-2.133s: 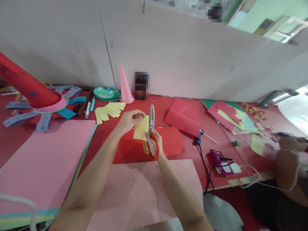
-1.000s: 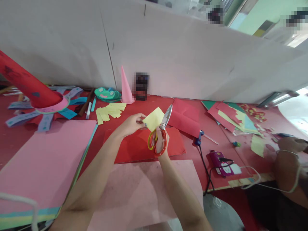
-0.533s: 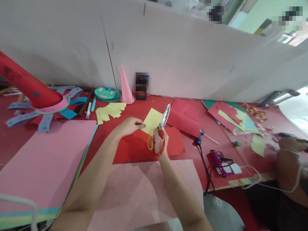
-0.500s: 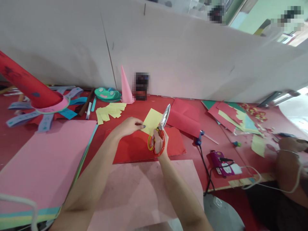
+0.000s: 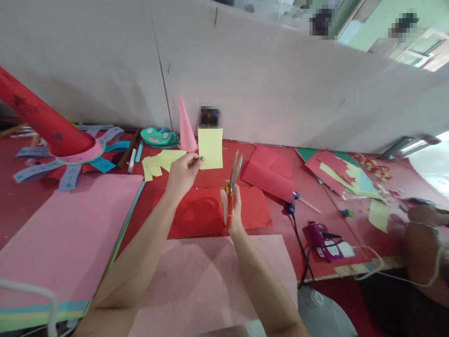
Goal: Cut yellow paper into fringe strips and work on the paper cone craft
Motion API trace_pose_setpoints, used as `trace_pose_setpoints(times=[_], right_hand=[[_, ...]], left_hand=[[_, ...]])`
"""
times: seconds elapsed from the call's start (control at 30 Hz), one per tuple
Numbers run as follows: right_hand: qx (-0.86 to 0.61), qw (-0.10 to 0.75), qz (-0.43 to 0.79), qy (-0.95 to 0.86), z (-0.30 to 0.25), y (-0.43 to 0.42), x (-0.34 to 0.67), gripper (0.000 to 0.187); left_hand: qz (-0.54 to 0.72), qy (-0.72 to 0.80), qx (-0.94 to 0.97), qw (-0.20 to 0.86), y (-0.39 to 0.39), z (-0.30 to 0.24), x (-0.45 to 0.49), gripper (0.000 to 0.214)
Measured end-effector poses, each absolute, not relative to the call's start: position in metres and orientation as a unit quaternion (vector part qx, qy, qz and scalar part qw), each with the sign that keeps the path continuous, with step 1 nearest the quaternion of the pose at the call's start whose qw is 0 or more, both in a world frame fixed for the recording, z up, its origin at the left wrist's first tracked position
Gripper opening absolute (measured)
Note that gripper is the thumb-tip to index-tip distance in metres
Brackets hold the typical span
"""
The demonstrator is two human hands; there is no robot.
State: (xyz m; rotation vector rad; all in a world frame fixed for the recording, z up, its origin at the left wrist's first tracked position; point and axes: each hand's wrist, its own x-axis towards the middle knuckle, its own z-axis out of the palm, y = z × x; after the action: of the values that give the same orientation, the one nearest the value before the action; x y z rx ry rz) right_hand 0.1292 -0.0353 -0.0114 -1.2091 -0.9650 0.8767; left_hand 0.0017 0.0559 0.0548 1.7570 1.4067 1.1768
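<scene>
A pale yellow rectangle of paper (image 5: pixel 211 149) is pinched at its lower left edge by my left hand (image 5: pixel 184 174), held up above the table. My right hand (image 5: pixel 234 206) grips a pair of scissors (image 5: pixel 233 180) with orange and yellow handles; the blades point up and away, slightly parted and clear of the paper. Below both hands lies a red card sheet (image 5: pixel 199 213). Behind my left hand, several cut yellow strips (image 5: pixel 157 164) lie in a loose pile beside a pink paper cone (image 5: pixel 187 131).
Stacked coloured sheets (image 5: pixel 70 220) lie at left, below a red paper tube (image 5: pixel 45 117). Folded red paper (image 5: pixel 271 171) and paper scraps (image 5: pixel 342 173) spread to the right. A cable runs near a purple power strip (image 5: pixel 322 238). Another person's arm (image 5: pixel 421 248) rests at far right.
My left hand has lifted the yellow paper up and away from the scissors, turning it upright. The scissors have turned edge-on, their blades a little apart, in my right hand.
</scene>
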Motion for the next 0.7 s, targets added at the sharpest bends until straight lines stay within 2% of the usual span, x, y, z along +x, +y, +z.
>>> trace_pose_setpoints(times=[0.2,0.37,0.7], right_hand=[[-0.491,0.581,0.452,-0.466,-0.016,-0.038,0.125,0.028],[-0.491,0.564,0.459,-0.480,-0.018,-0.038,0.125,0.028],[-0.485,0.553,0.466,-0.491,-0.013,-0.039,0.127,0.030]], left_hand=[[0.556,0.492,0.619,0.255,0.047,0.071,0.004,0.018],[0.606,0.485,0.582,0.241,0.040,0.079,0.004,0.023],[0.529,0.475,0.665,0.229,0.033,0.076,0.016,0.018]])
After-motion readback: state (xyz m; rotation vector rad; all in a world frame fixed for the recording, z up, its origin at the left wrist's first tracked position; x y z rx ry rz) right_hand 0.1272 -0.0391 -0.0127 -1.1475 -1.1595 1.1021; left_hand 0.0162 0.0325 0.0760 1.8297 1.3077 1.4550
